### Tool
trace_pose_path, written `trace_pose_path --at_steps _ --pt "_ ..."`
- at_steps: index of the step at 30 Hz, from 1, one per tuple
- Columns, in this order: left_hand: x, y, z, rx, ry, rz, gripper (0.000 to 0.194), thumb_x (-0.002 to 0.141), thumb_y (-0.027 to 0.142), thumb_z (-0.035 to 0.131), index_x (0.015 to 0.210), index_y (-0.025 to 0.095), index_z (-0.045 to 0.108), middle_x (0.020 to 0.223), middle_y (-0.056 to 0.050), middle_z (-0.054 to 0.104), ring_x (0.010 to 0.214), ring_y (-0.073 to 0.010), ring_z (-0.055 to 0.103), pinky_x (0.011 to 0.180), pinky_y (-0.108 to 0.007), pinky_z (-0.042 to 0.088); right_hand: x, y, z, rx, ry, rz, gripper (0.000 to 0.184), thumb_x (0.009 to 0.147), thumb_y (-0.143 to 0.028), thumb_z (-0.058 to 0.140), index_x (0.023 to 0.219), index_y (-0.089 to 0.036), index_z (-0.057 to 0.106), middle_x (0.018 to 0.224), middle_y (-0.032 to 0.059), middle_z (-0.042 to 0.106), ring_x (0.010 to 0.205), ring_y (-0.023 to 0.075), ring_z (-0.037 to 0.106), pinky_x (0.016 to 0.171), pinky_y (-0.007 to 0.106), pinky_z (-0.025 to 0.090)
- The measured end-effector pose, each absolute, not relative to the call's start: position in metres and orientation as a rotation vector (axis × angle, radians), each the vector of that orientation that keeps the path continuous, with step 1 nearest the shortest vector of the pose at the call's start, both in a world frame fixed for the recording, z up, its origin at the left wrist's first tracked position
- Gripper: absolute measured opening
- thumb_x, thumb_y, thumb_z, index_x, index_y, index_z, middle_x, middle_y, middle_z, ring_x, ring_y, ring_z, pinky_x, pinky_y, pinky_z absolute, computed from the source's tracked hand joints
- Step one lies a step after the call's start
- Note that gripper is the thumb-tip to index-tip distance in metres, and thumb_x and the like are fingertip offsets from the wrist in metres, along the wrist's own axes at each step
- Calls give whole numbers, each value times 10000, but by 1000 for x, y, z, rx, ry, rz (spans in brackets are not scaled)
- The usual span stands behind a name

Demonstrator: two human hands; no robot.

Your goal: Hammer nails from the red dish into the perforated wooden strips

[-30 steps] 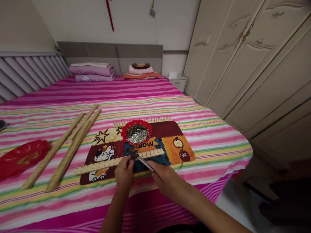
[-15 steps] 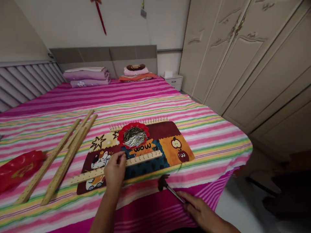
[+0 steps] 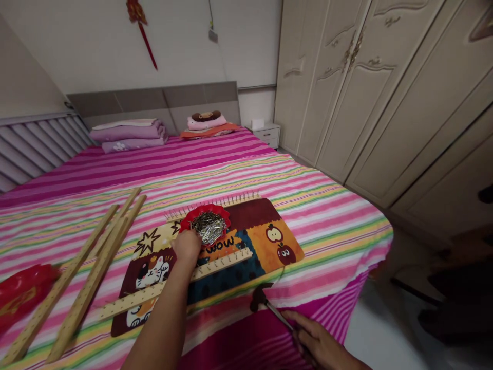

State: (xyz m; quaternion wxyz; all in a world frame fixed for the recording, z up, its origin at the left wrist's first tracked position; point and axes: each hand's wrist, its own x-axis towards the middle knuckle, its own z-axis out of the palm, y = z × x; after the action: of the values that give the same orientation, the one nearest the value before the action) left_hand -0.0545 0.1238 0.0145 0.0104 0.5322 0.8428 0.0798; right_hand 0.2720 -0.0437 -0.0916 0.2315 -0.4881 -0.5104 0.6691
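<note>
My left hand reaches to the near left edge of a red scalloped bowl filled with loose nails. Its fingertips are hidden behind the back of the hand. Off to the right, my right hand is closed around the handle of a claw hammer, whose dark head hangs low over the bed's near edge. Between the two lies a pale wooden strip with a row of nails standing in it, partly covered by my left forearm. Under it is a patterned mat.
Behind the bowl lies another strip with upright nails. Several drilled wooden bars are stacked at left, near a red tray. Folded bedding sits by the headboard. A wardrobe stands at right.
My left hand has left the near strip and moved up to the bowl of nails. The hammer has come away from the strip, down to the right. The view has shifted.
</note>
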Motion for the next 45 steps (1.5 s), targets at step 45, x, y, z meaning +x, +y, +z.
trace_pose_path --at_steps 45 --pt "-52 2 -34 867 2122 1445 346 646 458 616 865 196 675 815 -22 702 634 -145 620 703 -309 507 268 -47 -74 -1474 -1373 1881 600 759 -437 411 1291 -166 458 545 -87 424 336 61 285 325 175 168"
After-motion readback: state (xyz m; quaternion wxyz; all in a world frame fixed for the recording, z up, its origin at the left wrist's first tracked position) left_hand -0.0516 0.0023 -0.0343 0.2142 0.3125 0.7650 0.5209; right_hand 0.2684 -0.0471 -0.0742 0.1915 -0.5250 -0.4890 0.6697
